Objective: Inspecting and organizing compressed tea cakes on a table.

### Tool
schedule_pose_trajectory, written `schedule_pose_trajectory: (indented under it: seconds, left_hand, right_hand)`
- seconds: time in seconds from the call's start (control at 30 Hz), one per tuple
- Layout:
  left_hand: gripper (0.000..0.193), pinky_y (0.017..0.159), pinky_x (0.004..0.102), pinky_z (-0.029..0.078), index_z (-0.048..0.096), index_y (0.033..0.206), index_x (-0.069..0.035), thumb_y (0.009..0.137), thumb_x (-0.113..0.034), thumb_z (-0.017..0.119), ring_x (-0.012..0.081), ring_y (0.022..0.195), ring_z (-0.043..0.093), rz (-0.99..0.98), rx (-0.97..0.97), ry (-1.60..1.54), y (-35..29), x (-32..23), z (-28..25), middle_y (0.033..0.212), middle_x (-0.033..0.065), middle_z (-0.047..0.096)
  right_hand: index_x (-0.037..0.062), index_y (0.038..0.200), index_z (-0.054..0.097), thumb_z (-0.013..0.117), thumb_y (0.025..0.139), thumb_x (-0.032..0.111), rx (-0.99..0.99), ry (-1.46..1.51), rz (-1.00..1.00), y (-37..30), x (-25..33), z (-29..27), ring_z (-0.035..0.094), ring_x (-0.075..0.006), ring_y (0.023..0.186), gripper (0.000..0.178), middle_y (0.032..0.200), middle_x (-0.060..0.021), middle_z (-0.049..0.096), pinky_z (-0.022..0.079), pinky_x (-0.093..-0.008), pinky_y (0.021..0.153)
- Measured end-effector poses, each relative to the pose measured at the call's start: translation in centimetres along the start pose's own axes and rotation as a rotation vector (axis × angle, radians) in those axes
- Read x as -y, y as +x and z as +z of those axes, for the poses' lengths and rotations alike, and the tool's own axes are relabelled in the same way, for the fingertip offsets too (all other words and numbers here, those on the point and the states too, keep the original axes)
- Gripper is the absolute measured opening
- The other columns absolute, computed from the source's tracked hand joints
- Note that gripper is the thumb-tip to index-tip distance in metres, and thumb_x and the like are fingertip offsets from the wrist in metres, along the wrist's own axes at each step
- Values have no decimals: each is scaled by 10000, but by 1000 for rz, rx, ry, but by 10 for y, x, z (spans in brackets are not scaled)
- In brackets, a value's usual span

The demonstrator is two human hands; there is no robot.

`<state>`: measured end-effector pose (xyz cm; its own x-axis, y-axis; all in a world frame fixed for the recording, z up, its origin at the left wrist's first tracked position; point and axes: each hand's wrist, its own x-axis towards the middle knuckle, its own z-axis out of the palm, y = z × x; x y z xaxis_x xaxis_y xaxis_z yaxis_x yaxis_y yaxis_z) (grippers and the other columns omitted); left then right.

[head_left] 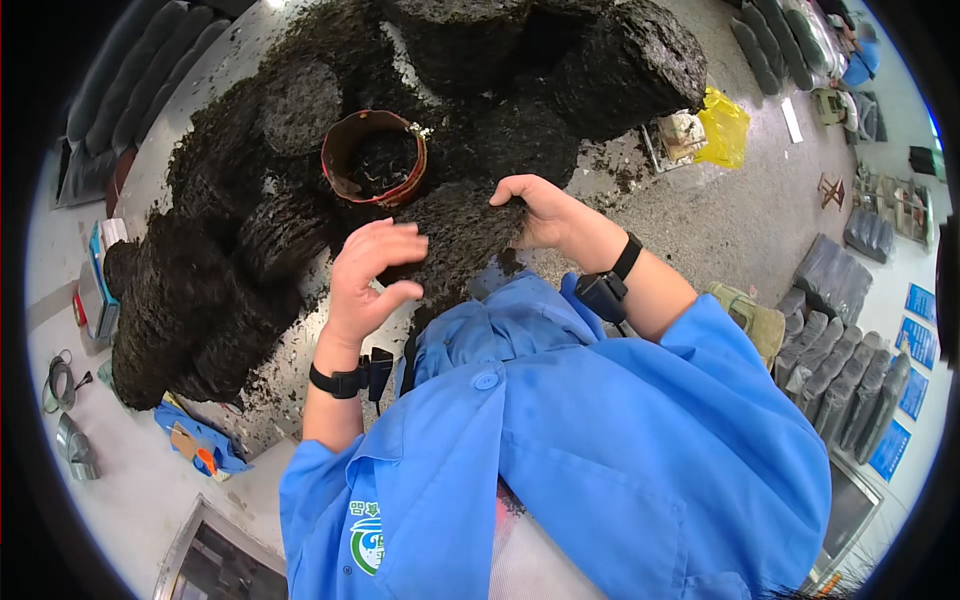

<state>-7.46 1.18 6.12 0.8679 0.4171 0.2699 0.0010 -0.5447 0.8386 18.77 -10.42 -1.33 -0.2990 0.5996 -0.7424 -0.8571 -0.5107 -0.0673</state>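
A dark, rough cake of what looks like dried seaweed [455,232] lies in front of me, between my hands. On its left side is my left hand [372,270], palm inward, fingers stretched and thumb spread apart. My right hand [545,212] curls round the cake's right edge with bent fingers; some of its fingertips are hidden. Just beyond the cake stands a round, open, reddish-rimmed ring or tub [330,165] with dark bits inside. More round seaweed cakes [300,108] and a large stack [630,70] surround it.
Stacked seaweed [180,310] covers the left of the table, with crumbs scattered about. A yellow plastic bag [724,128] lies beyond my right hand. A blue cloth with an orange-handled tool [205,458] sits at lower left. Bagged dark packs [840,385] stand at right.
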Motion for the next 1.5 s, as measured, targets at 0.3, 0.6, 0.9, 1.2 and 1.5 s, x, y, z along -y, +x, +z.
schedule_pose_trajectory:
  seconds: [0.3, 0.6, 0.9, 1.2, 1.5]
  left_hand:
    - [248, 878, 304, 533, 744, 1098, -34, 857, 10, 710, 207, 998, 698, -313, -245, -73, -26, -4, 11, 1117, 92, 750]
    - [413, 997, 385, 473, 678, 1205, -43, 817, -117, 799, 261, 1118, 622, -258, -295, 132, -5, -2, 17, 1173, 104, 688]
    - [207, 911, 412, 434, 724, 874, -106, 717, -190, 830, 266, 946, 625, 109, -205, 453, 45, -12, 41, 916, 40, 679]
    - [176, 780, 340, 530, 753, 960, -27, 895, -190, 729, 248, 842, 696, -623, -584, 123, 67, 88, -16, 887, 104, 731]
    - [267, 747, 314, 531, 708, 1072, 8, 983, -239, 658, 182, 797, 696, -691, -332, 412, 22, 114, 0, 903, 119, 733]
  right_hand:
    - [-40, 1356, 478, 660, 884, 306, 9, -220, -100, -32, -12, 2, 615, -358, 1173, 613, 1352, -248, 522, 561, -476, 901]
    - [21, 1079, 724, 735, 853, 93, 30, -1375, -1102, -60, -28, 44, 723, -280, 935, 237, 1001, -144, 746, 560, -351, 841]
    - [39, 1089, 724, 731, 842, 127, -42, -1588, -1028, -42, -25, 42, 697, -345, 940, 262, 999, -166, 732, 564, -390, 818]
    - [-47, 1149, 683, 745, 896, 152, -254, -1176, -751, -34, 3, 8, 682, -157, 883, 328, 968, -89, 741, 545, -317, 789]
    - [-67, 1263, 611, 776, 883, 126, -383, -351, -617, -36, 25, -31, 629, -148, 1015, 458, 1068, -68, 702, 455, -308, 958]
